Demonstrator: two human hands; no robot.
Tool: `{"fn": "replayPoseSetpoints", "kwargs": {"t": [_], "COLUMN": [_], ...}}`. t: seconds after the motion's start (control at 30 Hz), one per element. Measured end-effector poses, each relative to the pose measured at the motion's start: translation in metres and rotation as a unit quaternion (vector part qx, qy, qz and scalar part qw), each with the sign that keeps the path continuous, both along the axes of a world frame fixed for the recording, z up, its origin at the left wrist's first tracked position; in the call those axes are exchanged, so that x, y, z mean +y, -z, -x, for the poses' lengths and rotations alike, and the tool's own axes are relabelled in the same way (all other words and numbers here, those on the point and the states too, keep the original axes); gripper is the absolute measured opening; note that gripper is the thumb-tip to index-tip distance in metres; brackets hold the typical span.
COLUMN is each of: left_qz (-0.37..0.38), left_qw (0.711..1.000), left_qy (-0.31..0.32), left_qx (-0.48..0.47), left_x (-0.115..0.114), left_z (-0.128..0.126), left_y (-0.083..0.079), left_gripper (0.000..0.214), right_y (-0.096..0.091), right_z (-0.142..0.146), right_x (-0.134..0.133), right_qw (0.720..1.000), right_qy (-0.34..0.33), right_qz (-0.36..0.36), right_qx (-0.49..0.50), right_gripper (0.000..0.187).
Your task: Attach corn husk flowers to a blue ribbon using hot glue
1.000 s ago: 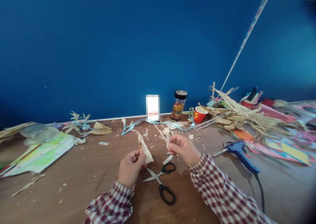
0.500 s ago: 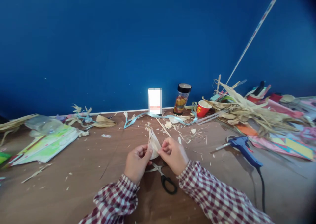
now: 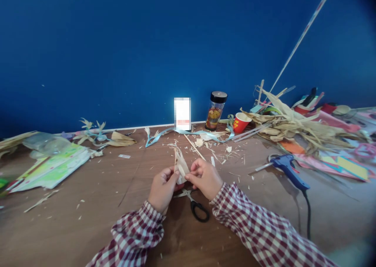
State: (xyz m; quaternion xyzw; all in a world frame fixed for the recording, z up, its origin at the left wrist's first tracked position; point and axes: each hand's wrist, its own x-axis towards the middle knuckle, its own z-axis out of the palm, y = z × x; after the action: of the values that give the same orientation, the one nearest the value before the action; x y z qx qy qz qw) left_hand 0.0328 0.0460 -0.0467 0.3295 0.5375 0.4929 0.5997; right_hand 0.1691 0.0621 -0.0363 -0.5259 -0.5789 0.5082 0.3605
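Between my two hands is a pale piece of corn husk, narrow at its top and wider below. My left hand pinches its left lower side between thumb and fingers. At its lower right edge, my right hand is closed on the husk with thumb and forefinger. Scissors with black handles lie on the table just beneath my hands, their blades partly hidden by my left fingers.
A blue glue gun with a cord lies at right, before a heap of dry husks. Behind stand a lidded jar, a red paper cup and a bright phone-like screen. Green-painted paper lies left; blue ribbon and scraps are scattered about.
The view has shifted slightly, so the table sits a little higher in it. Both hands keep hold of the husk, which has turned a little and looks more folded.
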Motion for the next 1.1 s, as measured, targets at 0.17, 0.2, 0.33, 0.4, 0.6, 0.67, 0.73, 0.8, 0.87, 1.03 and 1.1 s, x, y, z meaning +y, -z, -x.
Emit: {"fn": "replayPoseSetpoints", "kwargs": {"t": [0.17, 0.2, 0.33, 0.4, 0.6, 0.67, 0.73, 0.8, 0.87, 1.03, 1.1], "left_qz": [0.002, 0.002, 0.004, 0.006, -0.009, -0.013, -0.012, -0.007, 0.002, 0.024, 0.022], "left_qw": [1.000, 1.000, 1.000, 1.000, 1.000, 1.000, 0.999, 0.999, 0.999, 0.999, 0.999], "left_qy": [-0.005, -0.005, -0.016, -0.012, 0.023, -0.004, -0.026, -0.034, -0.033, -0.002, 0.017], "left_qx": [0.010, 0.009, 0.000, -0.002, 0.010, 0.000, -0.016, -0.028, -0.037, -0.038, -0.032], "left_x": [0.0012, 0.0014, 0.0012, 0.0003, 0.0010, 0.0034, 0.0056, 0.0066, 0.0059, 0.0016, 0.0007], "left_z": [0.0014, 0.0014, 0.0005, 0.0003, 0.0043, 0.0064, 0.0080, 0.0086, 0.0081, 0.0046, 0.0031], "left_y": [0.0026, 0.0025, 0.0001, -0.0008, 0.0042, 0.0064, 0.0072, 0.0066, 0.0053, 0.0031, 0.0027], "left_gripper": [0.029, 0.029, 0.030, 0.032, 0.028, 0.027, 0.025, 0.025, 0.026, 0.030, 0.032], "right_y": [0.0048, 0.0054, 0.0054, 0.0049, 0.0086, 0.0095, 0.0086, 0.0064, 0.0044, 0.0050, 0.0050], "right_z": [-0.0004, -0.0005, 0.0000, 0.0006, -0.0005, -0.0026, -0.0046, -0.0056, -0.0052, -0.0025, -0.0024], "right_x": [-0.0006, -0.0006, -0.0009, -0.0014, -0.0020, -0.0008, 0.0009, 0.0023, 0.0029, 0.0025, 0.0024], "right_qw": [0.999, 0.999, 0.998, 0.997, 0.991, 0.984, 0.980, 0.981, 0.987, 0.994, 0.994], "right_qy": [0.002, 0.003, 0.007, 0.008, 0.000, 0.007, 0.017, 0.021, 0.006, -0.052, -0.052], "right_qz": [-0.024, -0.028, -0.042, -0.048, -0.087, -0.117, -0.142, -0.153, -0.140, -0.090, -0.095], "right_qx": [-0.028, -0.032, -0.046, -0.054, -0.105, -0.131, -0.139, -0.117, -0.076, -0.024, -0.032], "right_gripper": [0.019, 0.019, 0.020, 0.020, 0.019, 0.018, 0.016, 0.018, 0.022, 0.032, 0.032]}}
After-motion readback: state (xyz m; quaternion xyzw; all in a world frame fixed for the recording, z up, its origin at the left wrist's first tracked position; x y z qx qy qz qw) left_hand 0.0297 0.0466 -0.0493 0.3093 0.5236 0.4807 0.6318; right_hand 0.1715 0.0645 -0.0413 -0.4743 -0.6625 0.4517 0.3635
